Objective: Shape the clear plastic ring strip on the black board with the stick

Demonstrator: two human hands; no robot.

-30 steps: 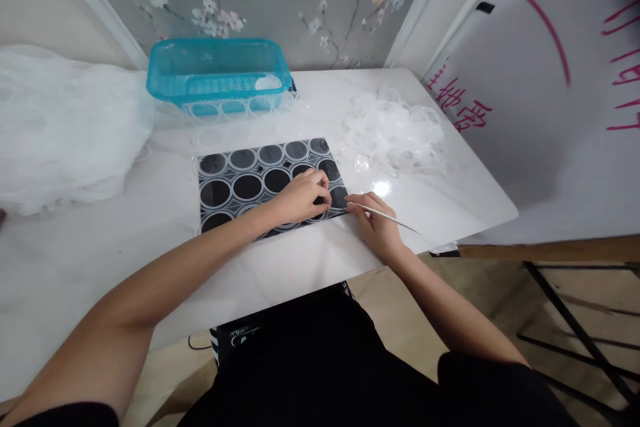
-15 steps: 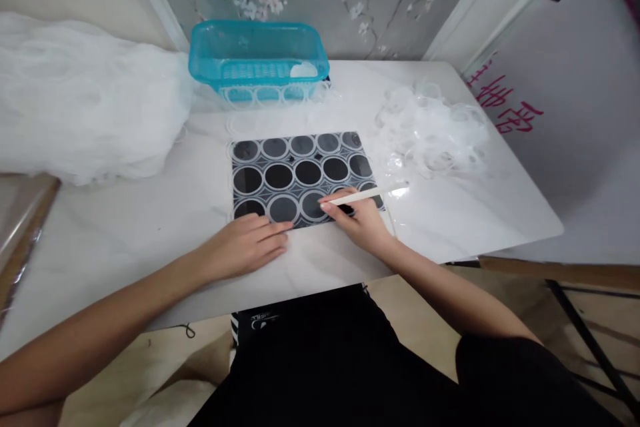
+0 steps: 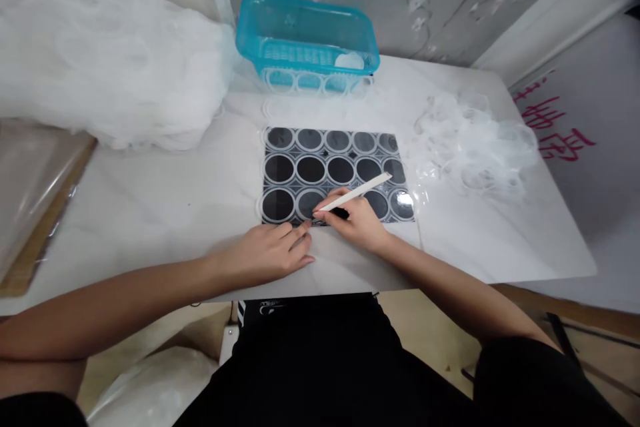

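A dark sheet [image 3: 340,170] printed with rows of black ovals in pale rings lies flat on the table. My right hand [image 3: 357,219] is closed around a slim white stick-like tool [image 3: 357,191], whose exact kind does not show. The tool's lower end is at my fingertips, near the sheet's front edge by the bottom-row ovals; its other end slants up to the right. My left hand [image 3: 275,250] lies palm down on the table with fingers stretched out. Its index fingertip touches the sheet's front edge, close to my right fingertips.
A blue plastic basket [image 3: 307,37] stands behind the sheet, with a strip of clear rings [image 3: 310,80] before it. Tangled clear ring scraps [image 3: 475,140] lie on the right. A large whitish translucent heap [image 3: 110,53] fills the back left. The white table [image 3: 500,240] ends near my body.
The view has shifted, so everything on the table appears further right. My right hand has moved toward the sheet's front edge, and the tool slants more steeply. My left hand uncovers more of the sheet.
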